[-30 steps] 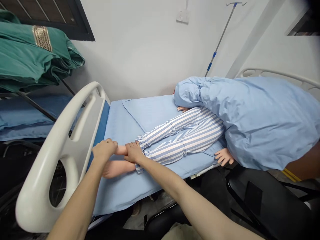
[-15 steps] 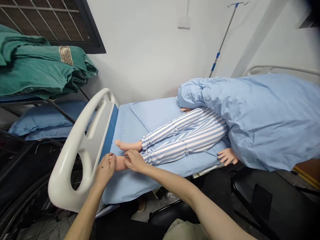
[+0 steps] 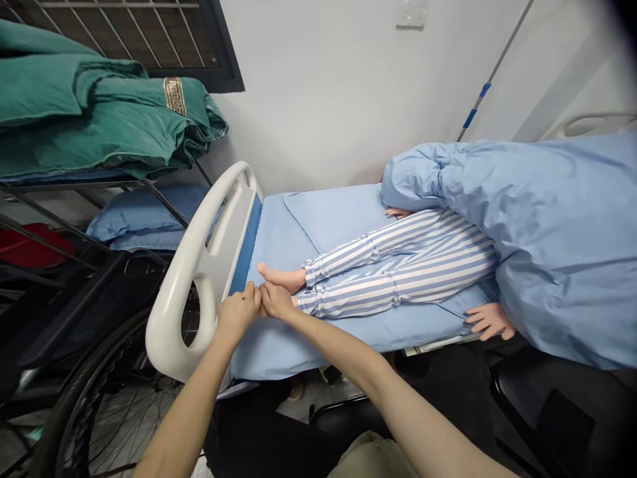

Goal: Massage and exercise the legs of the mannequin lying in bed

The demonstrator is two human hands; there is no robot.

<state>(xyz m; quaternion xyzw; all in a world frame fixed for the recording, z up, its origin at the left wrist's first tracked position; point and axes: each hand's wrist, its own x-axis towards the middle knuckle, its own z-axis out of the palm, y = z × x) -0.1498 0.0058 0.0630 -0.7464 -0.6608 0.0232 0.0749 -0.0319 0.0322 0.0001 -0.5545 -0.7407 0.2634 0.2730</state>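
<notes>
White wall (image 3: pixel 318 99) is bearing one wall socket (image 3: pixel 412 14). Dark-framed barred window (image 3: pixel 149 36) is occupying the upper left. Metal rack (image 3: pixel 165 203) is carrying green fabric (image 3: pixel 134 126). Wheelchair (image 3: pixel 74 390) is standing near the hospital-bed footboard (image 3: pixel 172 299). Black chair (image 3: pixel 527 398) is standing lower right.

Just right of our right hand (image 3: pixel 277 300) we see trousers (image 3: pixel 438 279) in blue and white stripes running lengthwise. Under our left hand (image 3: pixel 239 311) and around both, the sheet (image 3: pixel 338 212) is plain light blue, like the quilt (image 3: pixel 557 226) farther right. Left of our hands, the end board (image 3: pixel 166 312) is off-white with a deeper blue panel (image 3: pixel 246 242); beyond it we find green cloth (image 3: pixel 134 126) with a brown-and-cream geometric band (image 3: pixel 174 96) and a red basin (image 3: pixel 34 245).
</notes>
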